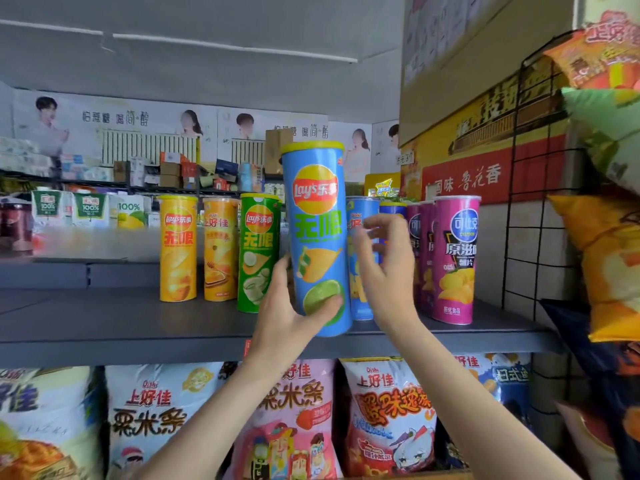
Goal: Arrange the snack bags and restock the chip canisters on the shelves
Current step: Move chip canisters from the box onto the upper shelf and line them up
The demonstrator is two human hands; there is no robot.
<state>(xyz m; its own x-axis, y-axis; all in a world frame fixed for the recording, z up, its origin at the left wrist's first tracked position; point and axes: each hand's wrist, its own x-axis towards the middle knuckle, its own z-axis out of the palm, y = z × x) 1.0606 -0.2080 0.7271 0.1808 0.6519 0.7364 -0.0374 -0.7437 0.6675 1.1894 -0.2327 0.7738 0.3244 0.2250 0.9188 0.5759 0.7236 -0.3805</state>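
The left hand (291,306) grips a tall blue can (317,237) low on its body, thumb curled across the lime picture near the base and the other fingers wrapped round the left side. The can is a smooth, glossy cylinder with a yellow lid; its long axis stands close to vertical, lid up and leaning slightly left, label facing the camera. Its base sits at the front edge of the grey shelf (104,320), though whether it rests on the board or hangs just above it cannot be told. The right hand (384,261) is just beside the can on its right, fingers spread and loosely bent, holding nothing; they lie in front of a smaller blue can (362,216). Left of the held one, a yellow can (177,247), an orange can (220,249) and a green can (258,252) stand upright in a row; to the right stand glossy magenta cans (455,259). The shelf is flat, matte metal. Below it hang puffy, crinkled snack bags (149,417) with bright printed fronts, and more bags (609,271) are on a black wire rack (519,216) at the right.
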